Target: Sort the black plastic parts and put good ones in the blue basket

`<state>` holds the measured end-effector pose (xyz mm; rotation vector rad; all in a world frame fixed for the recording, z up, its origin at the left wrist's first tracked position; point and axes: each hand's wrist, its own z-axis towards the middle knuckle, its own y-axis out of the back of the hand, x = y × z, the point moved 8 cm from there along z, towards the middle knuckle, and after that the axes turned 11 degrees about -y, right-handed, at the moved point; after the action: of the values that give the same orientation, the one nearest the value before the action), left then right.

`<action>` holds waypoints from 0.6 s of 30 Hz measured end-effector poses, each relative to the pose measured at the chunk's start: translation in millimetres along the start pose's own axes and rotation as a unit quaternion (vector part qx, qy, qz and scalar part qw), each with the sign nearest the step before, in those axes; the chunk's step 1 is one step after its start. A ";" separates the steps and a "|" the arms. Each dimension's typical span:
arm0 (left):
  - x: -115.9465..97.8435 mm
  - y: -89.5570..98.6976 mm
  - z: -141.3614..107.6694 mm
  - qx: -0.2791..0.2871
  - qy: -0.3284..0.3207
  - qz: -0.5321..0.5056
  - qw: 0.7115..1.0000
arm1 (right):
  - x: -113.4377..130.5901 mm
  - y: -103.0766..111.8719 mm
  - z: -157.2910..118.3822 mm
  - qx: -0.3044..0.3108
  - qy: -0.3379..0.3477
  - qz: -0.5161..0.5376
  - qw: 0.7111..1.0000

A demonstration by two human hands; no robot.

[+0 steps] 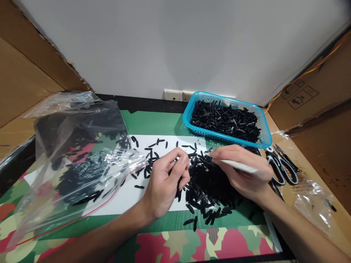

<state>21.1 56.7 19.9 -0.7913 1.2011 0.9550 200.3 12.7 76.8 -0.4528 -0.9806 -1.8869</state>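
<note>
With fingers curled in together and thumb laid against the index finger on the left hand (pixel 168 179), held in front and to the left of the blue basket (pixel 267 133). Cannot tell of any strip clamped inside that curl. With fingers clamped on a slender white tool (pixel 240 165) in the right hand (pixel 248 180), held just in front of the basket, slanting the tool's tip leftward toward the left hand.

Can see black strips (pixel 201 201) heaped in front of the basket, right under and between both sets of fingers, reaching from beside the left fingertips across to below the right hand. Can see looser ones scattered farther left of the basket, past the left hand, over a white sheet (pixel 117 202). Can make out many more strips (pixel 225 122) filling the basket itself, beyond the right fingers and apart from them.

Well to the left of the basket, can see a clear plastic bag (pixel 109 160) with a red seal line, lying partly over the sheet. In front of the basket's right end, beside the right hand, can see scissors (pixel 282 168); farther out that way, a small clear bag (pixel 315 204).
</note>
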 end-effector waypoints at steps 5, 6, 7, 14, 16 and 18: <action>5.1 -6.1 -2.4 0.034 0.012 0.016 0.999 | -2.3 8.8 -7.9 -0.150 -0.157 0.189 0.958; 6.0 -7.3 -3.0 0.040 0.016 0.020 0.999 | -2.7 7.1 -9.5 -0.160 -0.181 0.204 0.949; 6.6 -8.1 -3.6 0.043 0.018 0.024 0.999 | -2.9 5.4 -10.6 -0.164 -0.200 0.211 0.943; 9.1 -11.5 -5.4 0.058 0.028 0.028 0.998 | -9.6 14.1 -13.6 -0.232 -0.235 0.199 0.923; 9.3 -11.8 -4.8 0.057 0.025 0.025 0.998 | -12.3 14.7 -13.2 -0.233 -0.240 0.196 0.922; 9.3 -12.1 -4.5 0.057 0.023 0.021 0.998 | -12.9 13.9 -12.1 -0.225 -0.239 0.194 0.924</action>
<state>31.2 49.4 10.0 -0.7026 1.3046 0.8979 219.8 7.1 67.0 -1.3301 -0.6734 -1.6521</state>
